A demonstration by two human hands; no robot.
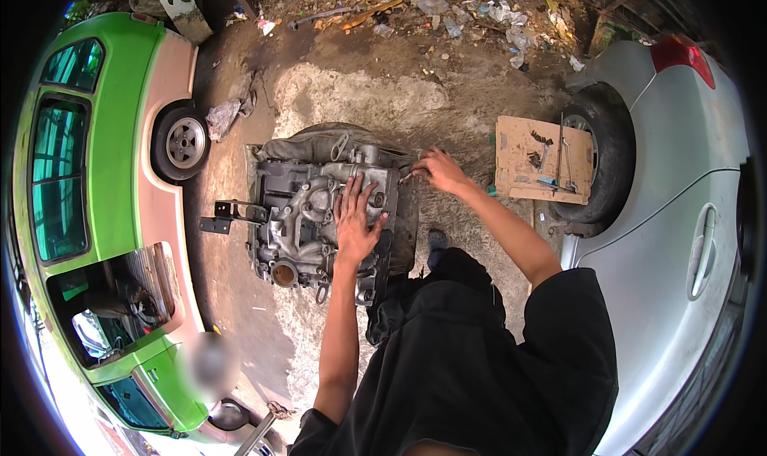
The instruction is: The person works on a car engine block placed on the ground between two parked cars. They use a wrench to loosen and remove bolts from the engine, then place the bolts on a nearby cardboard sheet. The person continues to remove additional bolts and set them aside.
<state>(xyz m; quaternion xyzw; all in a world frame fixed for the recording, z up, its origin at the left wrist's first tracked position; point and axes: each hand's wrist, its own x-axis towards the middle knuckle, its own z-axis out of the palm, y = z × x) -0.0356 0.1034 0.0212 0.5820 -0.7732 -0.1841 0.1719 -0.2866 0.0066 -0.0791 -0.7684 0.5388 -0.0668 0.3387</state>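
A grey metal car engine [300, 224] lies in front of me on a dark, worn support. My left hand [357, 220] rests flat on its upper right part, fingers spread over the castings. Against the engine's far right edge, my right hand [436, 169] is closed, its fingertips pinched at the side of the block. A small bit shows at those fingertips, too small to name. From the engine's left side juts a black bracket [217, 218]. A round brass-coloured opening [283, 275] sits at its near left corner.
At right, a cardboard sheet [519, 156] bearing several hand tools stands by the wheel [615, 160] of a silver car [663, 240]. A green and pink van [120, 136] is parked at left. Litter [511, 25] covers the far ground. My shoe [436, 244] is beside the engine.
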